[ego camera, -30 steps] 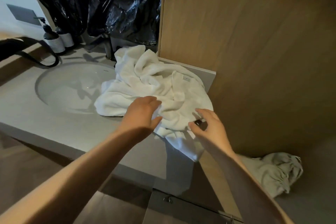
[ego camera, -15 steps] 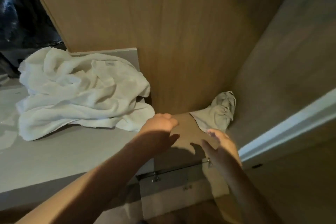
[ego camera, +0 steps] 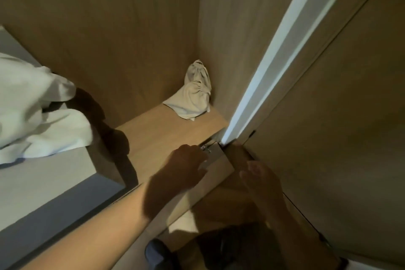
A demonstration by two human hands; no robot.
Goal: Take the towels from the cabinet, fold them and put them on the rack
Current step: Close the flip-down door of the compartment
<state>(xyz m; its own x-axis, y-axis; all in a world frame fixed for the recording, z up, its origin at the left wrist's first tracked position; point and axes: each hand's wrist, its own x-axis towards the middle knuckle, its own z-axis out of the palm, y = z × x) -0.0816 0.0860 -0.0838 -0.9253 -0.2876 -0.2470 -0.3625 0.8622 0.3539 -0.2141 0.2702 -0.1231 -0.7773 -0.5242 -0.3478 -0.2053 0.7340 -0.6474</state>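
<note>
On the wooden cabinet shelf (ego camera: 166, 131), a crumpled grey towel (ego camera: 195, 96) is left untaken; nothing is held by the relaxed left hand (ego camera: 188, 166) or right hand (ego camera: 260, 180).

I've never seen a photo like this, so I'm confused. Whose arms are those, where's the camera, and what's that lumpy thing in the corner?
The camera sits on a person's head and looks down, so you see that person's own arms. This is the only view. The left hand and right hand reach toward a wooden cabinet; neither holds a towel. The left hand is in shadow, so its fingers are hard to read; the right hand's fingers are relaxed. The lump is a crumpled grey towel in the cabinet's back corner, on its shelf. At the left, a heap of white towel lies on a grey counter.
</note>
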